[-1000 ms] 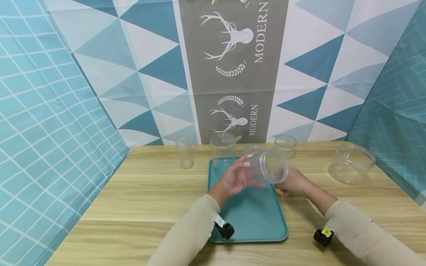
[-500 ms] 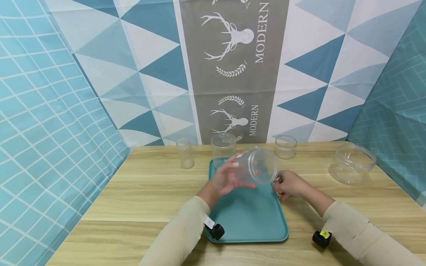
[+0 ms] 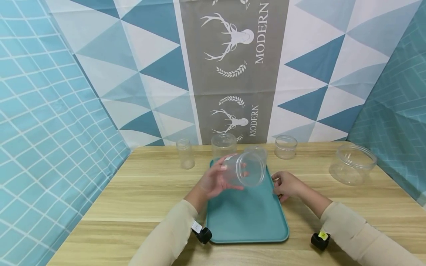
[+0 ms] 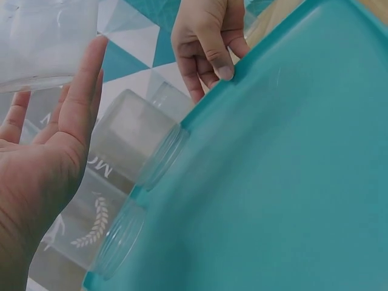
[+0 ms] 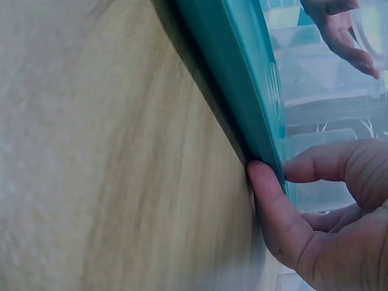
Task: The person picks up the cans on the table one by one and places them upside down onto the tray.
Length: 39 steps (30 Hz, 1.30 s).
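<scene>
In the head view my left hand [image 3: 213, 181] holds a clear plastic jar [image 3: 234, 170] above a teal tray [image 3: 246, 220]. The jar lies tilted on its side, its wide mouth toward the right. The left wrist view shows only part of this jar [image 4: 45, 42], with the fingers against its wall. My right hand [image 3: 287, 184] is at the tray's right edge. Seen from the right wrist, thumb and finger pinch the tray rim [image 5: 260, 109]. Two more clear jars stand at the tray's far end, a tall one [image 3: 223, 145] and one [image 3: 261, 152] partly behind the held jar.
A slim clear jar [image 3: 185, 155] stands left of the tray on the wooden table [image 3: 149, 207]. To the right are a low clear jar [image 3: 285, 147] near the back and a wide clear tub [image 3: 352, 166]. Patterned cloth [image 3: 159, 66] hangs behind the table.
My left hand has carried the jar leftward and slightly down, uncovering the jar behind it. The right hand stays by the tray's right edge, with only a small shift.
</scene>
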### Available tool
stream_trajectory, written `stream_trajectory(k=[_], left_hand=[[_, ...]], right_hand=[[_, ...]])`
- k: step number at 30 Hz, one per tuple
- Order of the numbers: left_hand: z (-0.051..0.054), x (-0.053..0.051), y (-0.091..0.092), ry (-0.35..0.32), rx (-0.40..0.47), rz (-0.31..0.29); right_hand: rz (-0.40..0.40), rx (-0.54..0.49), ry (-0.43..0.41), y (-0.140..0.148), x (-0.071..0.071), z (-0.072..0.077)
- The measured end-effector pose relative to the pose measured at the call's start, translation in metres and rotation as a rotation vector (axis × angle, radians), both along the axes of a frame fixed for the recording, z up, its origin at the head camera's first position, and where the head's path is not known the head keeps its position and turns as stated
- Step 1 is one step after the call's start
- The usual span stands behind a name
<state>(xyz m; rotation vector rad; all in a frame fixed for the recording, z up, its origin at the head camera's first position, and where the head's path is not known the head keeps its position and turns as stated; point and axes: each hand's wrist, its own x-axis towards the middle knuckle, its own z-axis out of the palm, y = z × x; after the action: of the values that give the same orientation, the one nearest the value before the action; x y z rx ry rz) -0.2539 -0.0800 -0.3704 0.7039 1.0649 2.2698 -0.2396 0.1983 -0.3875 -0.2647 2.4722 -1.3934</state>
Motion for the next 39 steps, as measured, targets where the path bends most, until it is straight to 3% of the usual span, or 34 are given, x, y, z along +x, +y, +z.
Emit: stream_trajectory(k=[9,17,28,35,39], left_hand=[[0.000,-0.003,-0.014,0.048,-0.053,0.008],[0.005,-0.001,-0.024,0.095,-0.179,0.116],[0.012,0.002,-0.035,0.180,-0.342,0.168],[0.016,0.005,-0.040,0.284,-0.565,0.270],[0.019,0.007,-0.042,0.403,-0.664,0.308]], right_hand=[[-0.026,0.010,0.003,-0.002,0.002,0.002],[-0.044,0.016,-0.004,-0.003,0.001,-0.001],[-0.062,0.010,-0.021,-0.004,0.002,-0.001],[-0.062,0.009,-0.020,-0.003,0.003,-0.001],[-0.063,0.006,-0.019,-0.003,0.003,-0.001]])
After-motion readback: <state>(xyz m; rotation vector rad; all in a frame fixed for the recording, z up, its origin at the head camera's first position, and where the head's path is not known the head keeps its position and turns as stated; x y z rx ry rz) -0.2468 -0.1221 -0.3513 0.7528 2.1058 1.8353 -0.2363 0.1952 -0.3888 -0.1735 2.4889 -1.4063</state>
